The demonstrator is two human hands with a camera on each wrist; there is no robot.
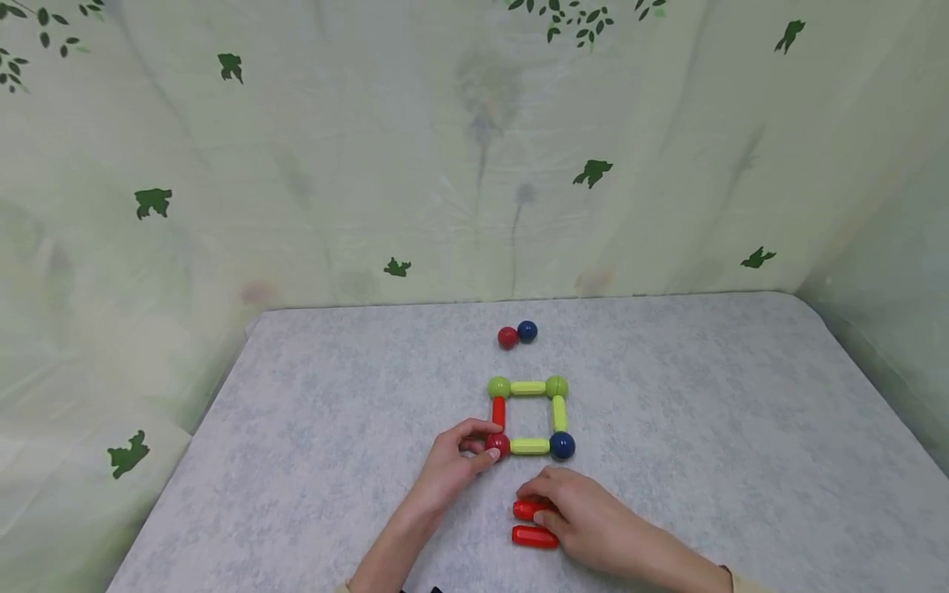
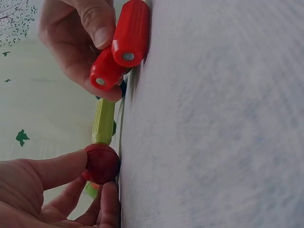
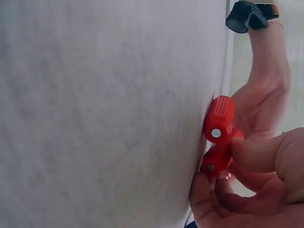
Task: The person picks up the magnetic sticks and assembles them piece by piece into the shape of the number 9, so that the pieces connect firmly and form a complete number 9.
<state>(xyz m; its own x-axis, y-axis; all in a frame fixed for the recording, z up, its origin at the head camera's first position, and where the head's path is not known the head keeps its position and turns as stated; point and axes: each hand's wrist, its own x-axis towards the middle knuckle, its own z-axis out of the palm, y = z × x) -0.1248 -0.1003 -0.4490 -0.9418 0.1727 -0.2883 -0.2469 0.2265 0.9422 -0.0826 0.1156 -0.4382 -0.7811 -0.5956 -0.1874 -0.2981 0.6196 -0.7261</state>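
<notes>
A square of magnetic rods and balls lies on the table. Its near left corner is a red ball (image 1: 498,445), which my left hand (image 1: 454,459) pinches between thumb and fingers. Joined to that ball are a red rod (image 1: 498,412) and a yellow-green rod (image 2: 103,121). Green balls (image 1: 499,387) form the far corners and a dark blue ball (image 1: 562,445) the near right one. Nearer to me, my right hand (image 1: 596,523) pinches a short red magnetic rod (image 3: 219,159). A second red rod (image 1: 535,537) lies loose just beside it.
Beyond the square, a loose red ball (image 1: 507,338) and a dark blue ball (image 1: 527,332) sit side by side. A patterned pale curtain (image 1: 415,165) rises behind the grey mottled tabletop (image 1: 704,412).
</notes>
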